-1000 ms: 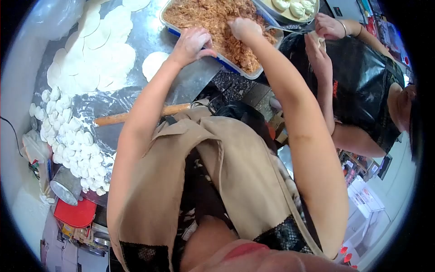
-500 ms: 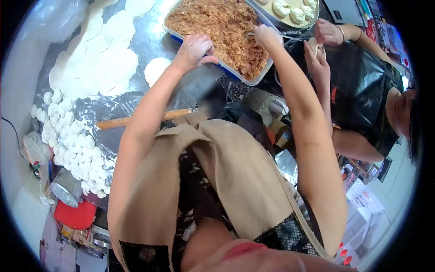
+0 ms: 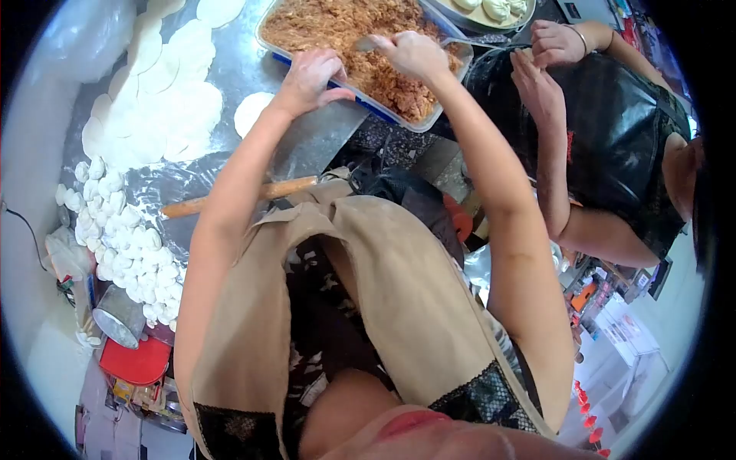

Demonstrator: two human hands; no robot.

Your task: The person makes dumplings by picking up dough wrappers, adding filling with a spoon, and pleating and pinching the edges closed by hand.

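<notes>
A rectangular plastic tub [image 3: 391,115] with a blue outer edge holds a reddish-brown, chopped filling [image 3: 330,27]. My left hand [image 3: 313,80] grips its near rim, fingers over the edge and thumb outside. Over the filling, my right hand [image 3: 418,55] is closed round a metal spoon [image 3: 369,43]; its handle seems to stick out to the right of the fist. A single round dough wrapper [image 3: 251,113] lies on the metal table just left of the tub. A wooden rolling pin [image 3: 184,208] lies partly behind my left forearm.
Overlapping dough wrappers [image 3: 180,115] and many small dough lumps [image 3: 126,245] cover the table's left side. At top right, a tray [image 3: 460,17] holds shaped buns. Beside me on the right, a co-worker's hands [image 3: 540,84] are close together. A red stool [image 3: 136,360] stands lower left.
My right hand has moved left over the filling with the spoon, from the tub's right side. My left hand stays on the rim. The whole view has shifted slightly.
</notes>
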